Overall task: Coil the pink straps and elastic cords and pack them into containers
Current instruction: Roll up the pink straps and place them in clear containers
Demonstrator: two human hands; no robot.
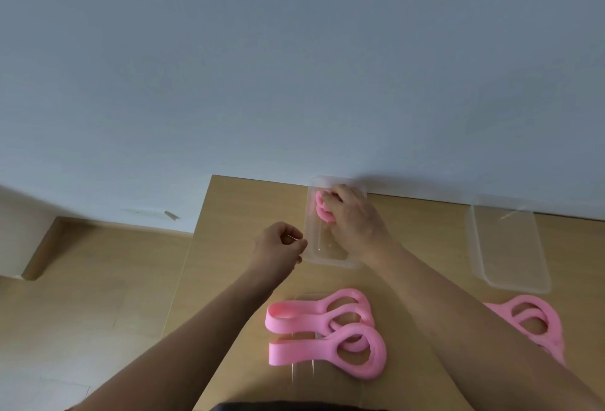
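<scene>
Behind everything, a plain grey-blue wall (294, 50) fills the upper half, with wood-look floor (82, 296) at the left. Against the wall stands a light brown wooden counter (248, 211). On its right side lies an empty clear rectangular plastic tub (510, 247). Near its front edge, two loose pink looped straps (327, 328) lie partly on a clear flat plastic piece (302, 374). A further pink strap bundle (537, 322) is partly hidden by the right forearm. At the back sits a clear rectangular plastic container (327, 248). Inside its far end the right hand (355, 217) curls its fingers round a coiled pink strap (322, 211). The left hand (281, 247) is just beside that container's left wall, fingers curled; I cannot tell whether they hold anything.
</scene>
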